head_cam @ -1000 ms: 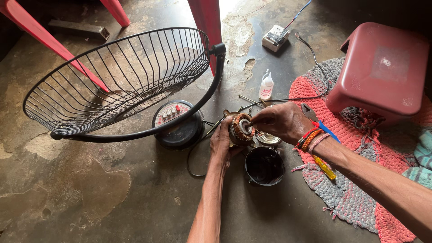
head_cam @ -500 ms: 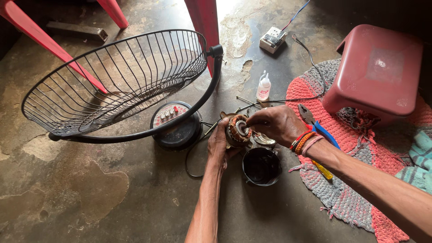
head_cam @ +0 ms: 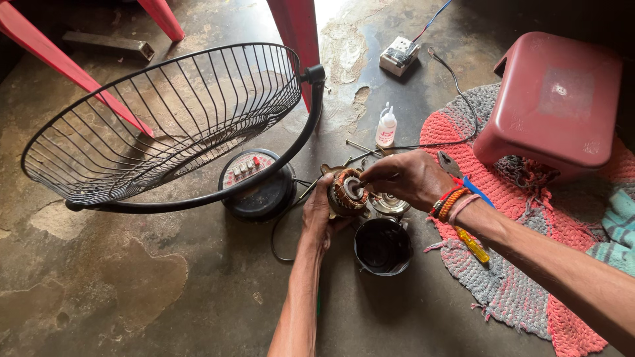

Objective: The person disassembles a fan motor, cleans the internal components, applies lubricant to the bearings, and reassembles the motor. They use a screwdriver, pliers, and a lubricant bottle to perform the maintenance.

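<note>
My left hand (head_cam: 319,213) grips a round fan motor with copper windings (head_cam: 345,190) from below, just above the concrete floor. My right hand (head_cam: 410,178), with beaded bands at the wrist, reaches in from the right and its fingertips pinch at the top middle of the motor. Right beneath the hands stands a black round motor cover (head_cam: 382,246), open side up, and a silvery metal part (head_cam: 390,204) lies beside it.
A black wire fan guard (head_cam: 165,119) on its round base with switches (head_cam: 254,186) stands at left. A small white bottle (head_cam: 386,127), a pink plastic stool (head_cam: 552,99), pliers (head_cam: 456,168) and a yellow screwdriver (head_cam: 473,246) on a woven mat (head_cam: 522,291), red chair legs (head_cam: 299,33).
Both hands stay on the motor; the view has shifted slightly, and my right fingers have moved a little over the motor's top.
</note>
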